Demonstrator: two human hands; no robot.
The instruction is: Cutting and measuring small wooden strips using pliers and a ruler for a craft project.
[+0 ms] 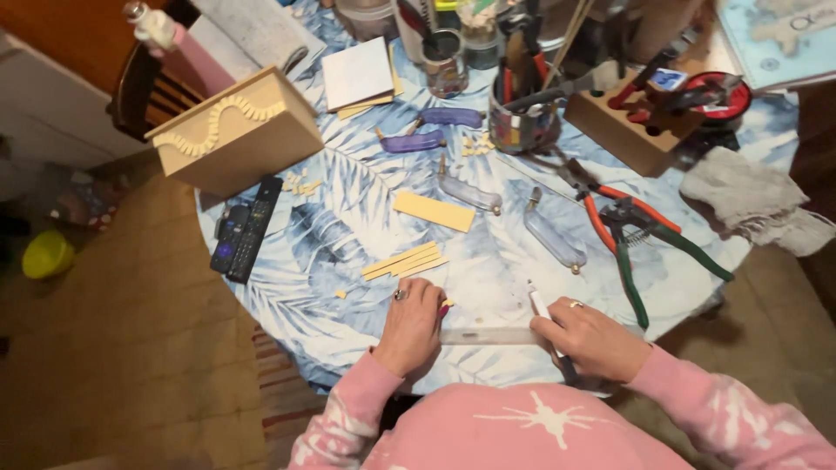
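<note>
**Pinning a clear ruler flat while the other hand brings a pen to its edge**

Pressing down near the front of the round, leaf-patterned surface [348,218], the left hand [411,326] lies palm-down with its fingers curled and closed over the left end of a clear ruler [488,336]. The ruler runs left to right between both hands, flat on the cloth. It looks thin, light and stiff, and probably slick on fabric, so weight from above near each end should hold it better than a pinch at the edge.

The right hand [590,335] rests on the ruler's right end, fingers closed around a white pen [542,306] whose tip points away from the body. Both wrists sit low, forearms angling in from pink sleeves.

Just beyond the left hand lie thin wooden strips [405,261]; farther right, orange-handled pliers [610,209] and green-handled pliers [644,261].
</note>
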